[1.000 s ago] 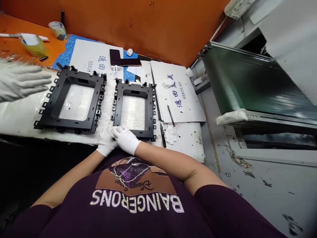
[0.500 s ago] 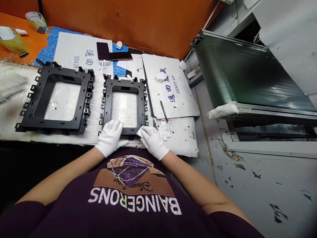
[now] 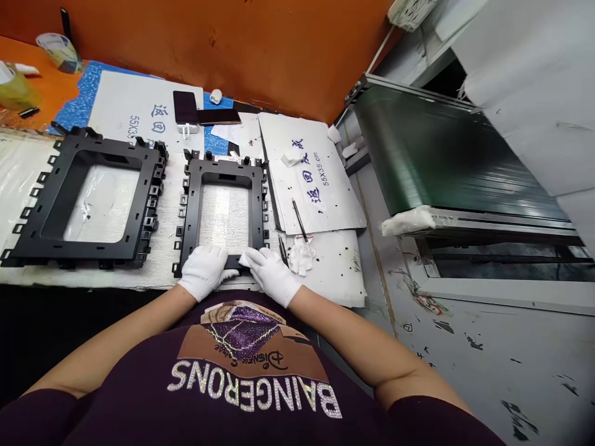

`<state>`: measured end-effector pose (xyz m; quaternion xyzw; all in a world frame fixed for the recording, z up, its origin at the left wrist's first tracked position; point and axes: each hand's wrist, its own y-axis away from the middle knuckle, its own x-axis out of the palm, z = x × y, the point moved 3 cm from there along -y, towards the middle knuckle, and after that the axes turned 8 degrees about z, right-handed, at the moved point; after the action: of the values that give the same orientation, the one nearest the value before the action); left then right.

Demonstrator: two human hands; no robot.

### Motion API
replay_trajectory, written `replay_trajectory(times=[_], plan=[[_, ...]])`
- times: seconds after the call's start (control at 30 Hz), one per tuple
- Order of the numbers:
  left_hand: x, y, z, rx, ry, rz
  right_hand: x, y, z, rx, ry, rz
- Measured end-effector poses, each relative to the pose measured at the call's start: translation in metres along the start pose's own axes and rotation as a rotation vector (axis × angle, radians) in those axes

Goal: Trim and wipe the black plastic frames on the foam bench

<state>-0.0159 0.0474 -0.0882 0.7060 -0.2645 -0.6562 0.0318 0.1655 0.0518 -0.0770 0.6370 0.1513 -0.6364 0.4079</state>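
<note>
Both gloved hands have drawn closer together along the near rail of the smaller black frame (image 3: 224, 210) since the preceding frame. From left: larger black frame (image 3: 83, 201); left hand (image 3: 203, 271), fingers loosely spread flat on the rail; right hand (image 3: 272, 275), pressing a small white piece there; pen (image 3: 299, 219) on a lettered white sheet (image 3: 320, 186); green conveyor (image 3: 441, 161).

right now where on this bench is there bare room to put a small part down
Bare patches: the white sheet right of the crumpled glove, and the white board above the large black frame. Crowded: the near edge, where the left hand and right hand rest on the small black frame, and the narrow strip between the frames.
</note>
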Motion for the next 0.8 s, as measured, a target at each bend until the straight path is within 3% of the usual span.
replay_trajectory(times=[0.13, 0.37, 0.57, 0.67, 0.8], plan=[[0.001, -0.002, 0.000, 0.010, -0.017, 0.000, 0.007, 0.012, -0.004, 0.010, 0.060, 0.016], [0.002, -0.003, 0.002, 0.018, -0.015, 0.015, 0.000, -0.002, -0.010, 0.067, -0.059, -0.045], [-0.013, -0.002, -0.004, -0.027, 0.012, 0.104, -0.035, 0.005, -0.046, 0.404, -0.211, -0.318], [-0.024, -0.008, -0.012, -0.020, 0.041, 0.171, -0.047, -0.010, -0.063, 0.449, -0.335, -0.359], [-0.034, -0.023, -0.023, 0.057, 0.080, 0.248, -0.047, -0.036, -0.060, 0.403, -0.365, -0.318]])
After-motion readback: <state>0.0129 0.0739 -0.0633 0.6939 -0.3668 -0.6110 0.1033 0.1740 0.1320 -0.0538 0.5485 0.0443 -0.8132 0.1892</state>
